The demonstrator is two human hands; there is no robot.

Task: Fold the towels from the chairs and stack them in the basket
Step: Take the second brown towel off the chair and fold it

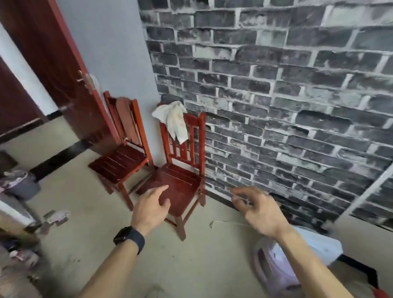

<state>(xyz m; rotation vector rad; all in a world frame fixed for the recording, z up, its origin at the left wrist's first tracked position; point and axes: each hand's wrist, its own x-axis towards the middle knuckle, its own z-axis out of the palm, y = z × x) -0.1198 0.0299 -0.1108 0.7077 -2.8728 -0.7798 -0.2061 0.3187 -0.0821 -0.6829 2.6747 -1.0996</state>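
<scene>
A white towel (pixel 173 120) with faint reddish marks is seen draped in a crumpled bunch over the top left corner of the backrest of a red wooden chair (pixel 181 186). The chair is set against a grey brick-patterned wall (pixel 301 75). A second red chair (pixel 123 161) is placed just beside it on the left, near a dark red door (pixel 57 76); no towel is seen on it.

Both bare hands are held out toward the nearer chair, well short of the towel, and nothing is held in either. On the left hand (pixel 152 208) (a dark watch (pixel 127 238) is worn at the wrist) the index finger is stretched forward and the other fingers are loosely spread. The fingers of the right hand (pixel 260 211) are loosely curled and apart, though blurred.

A pale lilac basket (pixel 272 270) is glimpsed on the floor (pixel 197 262) at the lower right, below the right forearm, with a light blue cloth (pixel 319 247) at its far rim.

The step in hand is judged to be the reach for the towel. Next, the towel would need to be lifted clear of the corner post by its hanging edges and shaken flat for folding.
</scene>
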